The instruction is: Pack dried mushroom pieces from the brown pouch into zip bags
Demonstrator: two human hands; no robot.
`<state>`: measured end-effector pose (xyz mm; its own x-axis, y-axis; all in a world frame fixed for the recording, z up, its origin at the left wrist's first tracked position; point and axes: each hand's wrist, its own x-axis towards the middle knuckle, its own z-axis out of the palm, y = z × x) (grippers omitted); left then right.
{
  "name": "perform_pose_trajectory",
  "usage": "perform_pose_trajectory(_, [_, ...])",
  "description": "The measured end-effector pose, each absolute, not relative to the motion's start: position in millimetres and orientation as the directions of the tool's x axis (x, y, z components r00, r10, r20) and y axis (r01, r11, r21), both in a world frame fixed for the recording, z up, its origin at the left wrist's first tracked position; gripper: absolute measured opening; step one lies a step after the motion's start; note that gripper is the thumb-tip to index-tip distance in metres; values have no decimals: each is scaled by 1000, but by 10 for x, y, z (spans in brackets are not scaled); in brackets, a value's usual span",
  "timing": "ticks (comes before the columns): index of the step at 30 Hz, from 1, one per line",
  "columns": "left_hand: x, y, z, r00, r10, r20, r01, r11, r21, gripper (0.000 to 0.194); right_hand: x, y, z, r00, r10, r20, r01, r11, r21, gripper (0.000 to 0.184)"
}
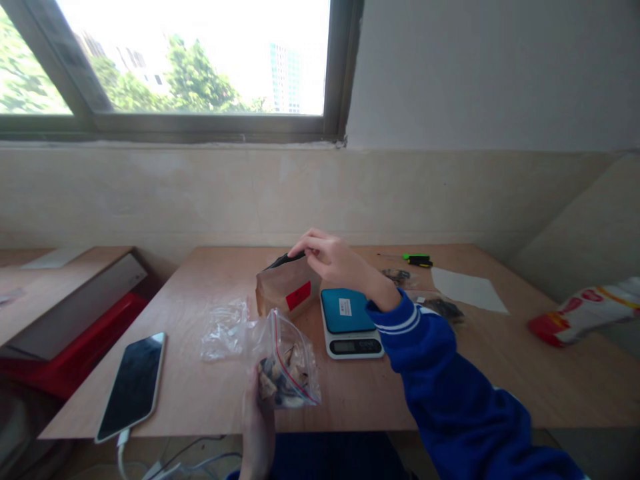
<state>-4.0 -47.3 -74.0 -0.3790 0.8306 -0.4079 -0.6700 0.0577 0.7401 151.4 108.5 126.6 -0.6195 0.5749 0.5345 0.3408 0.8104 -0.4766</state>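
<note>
While the left grip (259,417) is closed on the left side of a clear zip bag (307,377) of dried pieces (269,387), the paper bag (277,288) stands just beyond, its long mouth running left to right; the nearer right grip (320,257) sits at the mouth's right end, fingers curled; whether they pinch anything, I cannot tell.

ppr bag (273,293): brn, red lbl (299,297) | scale (363,312): blu/wht | sleeve (430,353): blu, wht-striped

Right arm (435,373) stretches from near right toward the far side — right hand (333,257) angled left, left hand (259,423) upright, nearer, gripping.
</note>
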Motion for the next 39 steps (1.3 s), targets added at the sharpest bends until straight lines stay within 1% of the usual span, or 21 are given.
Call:
perform_pose_trajectory(1, [-43, -468, -740, -391, 829, -400, -657, 53, 752, 61, 1550, 994, 1256, -616, 598, 512, 288, 776, -561, 29])
perform_pose_trajectory(3, [-47, -456, -743, -419, 824, -382, -631, 38, 774, 61, 1612, 795, 1200, -693, 613, 380, 224, 684, -695, 27])
perform_pose_trajectory(5, [-41, -446, -736, -451, 818, -357, -610, 10, 793, 59, 1640, 604, 1096, -801, 559, 215, 243, 631, -737, 23])
perform_pose_trajectory(7, [-23, -443, -709, -467, 828, -311, -584, -24, 812, 56, 1632, 452, 967, -863, 491, 116, 281, 659, -698, 24])
perform_pose_trajectory(9, [1, -447, -673, -453, 855, -252, -553, -48, 832, 55, 1601, 352, 850, -891, 445, 94, 294, 721, -627, 31])
perform_pose_trajectory(10, [13, -452, -657, -441, 868, -229, -540, -53, 840, 55, 1585, 322, 805, -900, 428, 82, 301, 746, -593, 32])
perform_pose_trajectory(12, [33, -464, -636, -436, 874, -215, -525, -53, 850, 56, 1560, 293, 743, -913, 406, 38, 322, 775, -543, 26])
perform_pose_trajectory(14, [47, -474, -635, -430, 873, -230, -524, -34, 851, 58, 1551, 294, 706, -921, 389, 2, 329, 782, -528, 22])
perform_pose_trajectory(17, [58, -479, -655, -425, 867, -260, -544, -16, 839, 59, 1554, 311, 656, -928, 371, 30, 303, 800, -518, 22])
perform_pose_trajectory(20, [62, -479, -673, -421, 865, -274, -572, -18, 820, 57, 1564, 312, 612, -919, 388, 74, 301, 809, -505, 13])
perform_pose_trajectory(22, [64, -481, -668, -404, 870, -282, -588, -12, 809, 55, 1575, 300, 611, -906, 413, 91, 311, 796, -519, 11])
perform_pose_trajectory(28, [68, -499, -545, -391, 855, -341, -648, 7, 762, 62, 1658, 304, 741, -852, 507, 131, 305, 683, -664, 27])
perform_pose_trajectory(32, [26, -500, -528, -406, 840, -359, -657, 5, 754, 63, 1759, 462, 900, -800, 560, 216, 261, 649, -715, 33])
perform_pose_trajectory(36, [-31, -508, -603, -403, 829, -389, -667, 26, 745, 68, 1827, 794, 1145, -631, 680, 374, 292, 654, -697, 35])
perform_pose_trajectory(39, [-53, -519, -637, -385, 833, -396, -679, 35, 733, 71, 1804, 1085, 1292, -542, 709, 451, 362, 682, -635, 33])
